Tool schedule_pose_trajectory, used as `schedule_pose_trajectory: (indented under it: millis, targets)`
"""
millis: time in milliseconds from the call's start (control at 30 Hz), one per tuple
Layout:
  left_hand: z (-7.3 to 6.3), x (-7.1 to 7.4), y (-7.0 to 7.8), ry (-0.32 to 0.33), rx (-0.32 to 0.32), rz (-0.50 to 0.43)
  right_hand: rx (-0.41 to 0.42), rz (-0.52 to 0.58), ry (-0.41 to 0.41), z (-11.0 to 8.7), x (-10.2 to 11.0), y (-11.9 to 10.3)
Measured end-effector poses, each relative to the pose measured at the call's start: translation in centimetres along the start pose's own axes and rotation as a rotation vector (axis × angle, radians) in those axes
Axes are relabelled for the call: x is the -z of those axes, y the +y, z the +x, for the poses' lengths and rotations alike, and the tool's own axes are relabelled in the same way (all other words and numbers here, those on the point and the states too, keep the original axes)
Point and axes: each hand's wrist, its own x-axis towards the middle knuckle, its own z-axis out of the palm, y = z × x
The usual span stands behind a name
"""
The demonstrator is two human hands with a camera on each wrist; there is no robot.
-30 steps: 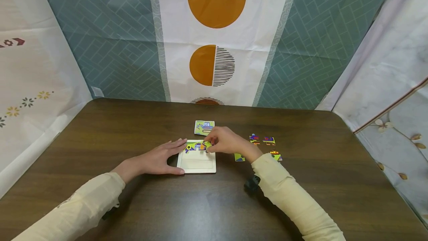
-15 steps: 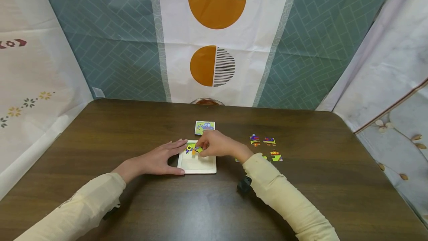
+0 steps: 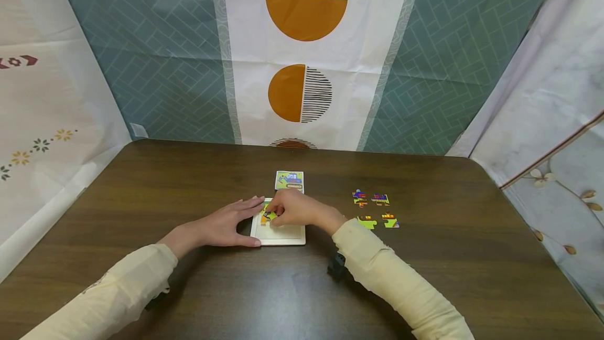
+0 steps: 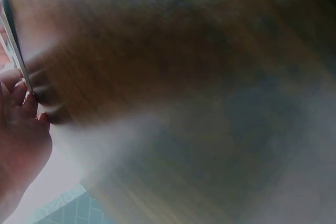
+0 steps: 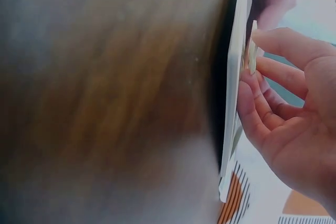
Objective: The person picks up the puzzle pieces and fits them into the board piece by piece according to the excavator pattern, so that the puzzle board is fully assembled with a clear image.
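A white puzzle tray lies flat on the table with colourful jigsaw pieces in its upper left part, largely covered by my right hand. My left hand rests along the tray's left side, fingers straight, thumb at the near corner and fingertips by the far corner. Above the tray my right hand pinches a green jigsaw piece between thumb and fingertips. From the right wrist view, that piece is seen edge-on, standing on a slant just over the tray's surface. The left wrist view catches only part of the left hand at the tray's edge.
Several loose jigsaw pieces lie on the brown table to the right of the tray. A picture card with a digger sits just behind the tray. Patterned cloths hang around the table.
My right hand has moved left across the tray with the green jigsaw piece, towards the pieces at its upper left. My left hand has stayed in place.
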Motion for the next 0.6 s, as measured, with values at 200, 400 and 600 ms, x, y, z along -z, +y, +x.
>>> schedule_pose_trajectory:
  millis: [200,400,600]
  targets:
    - [0.0,0.0,0.0,0.004,-0.004,-0.004,-0.005,-0.032,-0.018,0.2,-0.2,-0.7]
    - [-0.1,0.0,-0.1,0.016,-0.025,-0.004,-0.027,-0.047,-0.039,0.3,-0.2,-1.1]
    - [0.0,0.0,-0.1,0.014,-0.02,0.001,-0.02,-0.07,-0.053,0.5,-0.3,-1.3]
